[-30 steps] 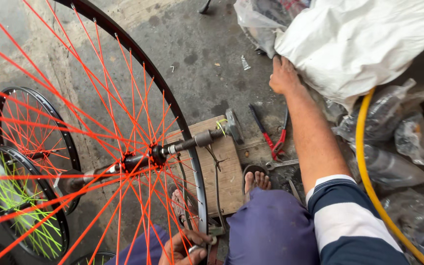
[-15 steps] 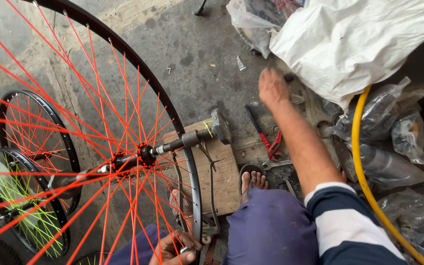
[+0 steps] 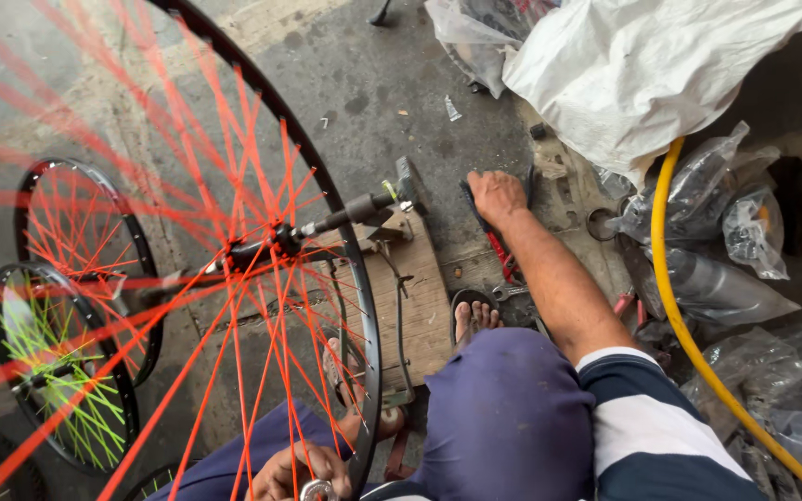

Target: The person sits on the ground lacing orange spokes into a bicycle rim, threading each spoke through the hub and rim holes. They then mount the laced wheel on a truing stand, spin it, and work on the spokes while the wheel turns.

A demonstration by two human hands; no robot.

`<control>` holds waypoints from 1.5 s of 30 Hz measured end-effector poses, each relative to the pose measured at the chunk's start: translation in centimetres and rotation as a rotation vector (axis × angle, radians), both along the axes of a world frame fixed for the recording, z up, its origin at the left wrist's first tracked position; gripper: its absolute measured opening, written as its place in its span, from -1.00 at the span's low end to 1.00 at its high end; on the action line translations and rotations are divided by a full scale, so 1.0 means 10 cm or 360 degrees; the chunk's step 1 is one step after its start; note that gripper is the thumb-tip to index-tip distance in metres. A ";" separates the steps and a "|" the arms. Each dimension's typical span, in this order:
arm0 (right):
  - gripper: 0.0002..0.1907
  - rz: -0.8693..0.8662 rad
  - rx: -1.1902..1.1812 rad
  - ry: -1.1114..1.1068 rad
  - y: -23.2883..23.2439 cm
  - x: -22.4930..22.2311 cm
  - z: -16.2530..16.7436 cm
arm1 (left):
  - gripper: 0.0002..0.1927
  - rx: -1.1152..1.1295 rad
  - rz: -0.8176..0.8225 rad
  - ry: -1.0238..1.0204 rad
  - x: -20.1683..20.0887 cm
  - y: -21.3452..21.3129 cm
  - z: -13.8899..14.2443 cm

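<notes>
so the big bicycle wheel (image 3: 234,250) with the black rim and orange-red spokes stands upright on its axle in a truing stand (image 3: 401,278) made of a wooden board, which keeps it free to turn while the rim sits right in front of the person. their left hand (image 3: 294,471) is down at 6 o'clock of the rim, fingers curled together around a small round metal tool (image 3: 317,490), looks like a spoke wrench, held right at the rim where the spokes end. the right hand (image 3: 497,197) is stretched out toward 1 o'clock from the knee, palm down on the ground over a dark-handled tool (image 3: 472,206), fingers bent onto it, though i can't tell if they're really clamped round it or just resting. red-handled pliers (image 3: 498,255) lie just beside the forearm, all close enough to grab without getting up. a bare foot (image 3: 475,320) in a sandal rests next to the board.

floor is stained grey concrete, looks like a street-side repair spot. two smaller wheels sit at 9 o'clock, one with orange spokes (image 3: 81,241), one with green (image 3: 58,371). at 1 to 3 o'clock there's a white sack (image 3: 642,65), clear plastic bags (image 3: 726,223) and a yellow hose (image 3: 675,306).
</notes>
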State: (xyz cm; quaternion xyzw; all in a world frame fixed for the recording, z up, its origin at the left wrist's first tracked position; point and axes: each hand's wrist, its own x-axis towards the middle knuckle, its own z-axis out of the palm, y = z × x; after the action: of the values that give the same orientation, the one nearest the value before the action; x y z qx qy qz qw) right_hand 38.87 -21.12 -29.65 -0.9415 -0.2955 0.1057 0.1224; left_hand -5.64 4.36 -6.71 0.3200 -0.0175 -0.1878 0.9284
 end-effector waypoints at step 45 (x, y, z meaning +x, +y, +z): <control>-0.67 -0.1256 -0.1170 0.2232 -3.29 -7.22 2.64 | -0.56 0.0385 0.0208 -0.0070 -0.08 0.36 0.07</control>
State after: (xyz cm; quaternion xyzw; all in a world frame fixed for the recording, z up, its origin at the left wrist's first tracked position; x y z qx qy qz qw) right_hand -33.32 -53.97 -3.27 -0.6732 0.2466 0.6971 -0.0074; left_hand -6.46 7.94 -6.04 0.4342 0.0059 -0.1205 0.8927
